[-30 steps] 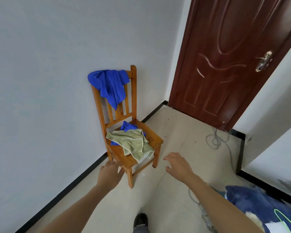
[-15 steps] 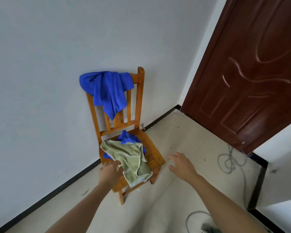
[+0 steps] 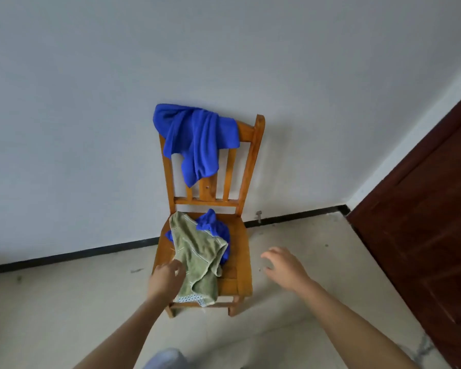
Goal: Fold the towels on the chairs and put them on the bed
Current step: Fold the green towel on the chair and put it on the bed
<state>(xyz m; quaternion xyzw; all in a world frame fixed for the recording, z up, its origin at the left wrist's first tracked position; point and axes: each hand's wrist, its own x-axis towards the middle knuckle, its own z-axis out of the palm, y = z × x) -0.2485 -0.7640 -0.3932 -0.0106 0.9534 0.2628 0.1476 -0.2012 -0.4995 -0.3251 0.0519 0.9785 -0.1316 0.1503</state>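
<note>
A wooden chair (image 3: 241, 265) stands against the white wall. One blue towel (image 3: 196, 139) hangs crumpled over its backrest. On the seat lies a rumpled green towel (image 3: 197, 258), draped over the front edge, with a second blue towel (image 3: 214, 226) partly under it. My left hand (image 3: 165, 280) is at the green towel's left edge, fingers curled against the cloth; a firm grip cannot be made out. My right hand (image 3: 284, 267) hovers open beside the seat's right edge, touching nothing. No bed is in view.
A dark brown door (image 3: 423, 235) stands to the right of the chair. A black skirting strip runs along the wall base. The pale floor (image 3: 64, 302) spreads around the chair. My knee shows at the bottom edge.
I have stepped closer and turned left, so the chair is now straight ahead. My left hand has reached the green towel's edge. The right hand has come up beside the seat.
</note>
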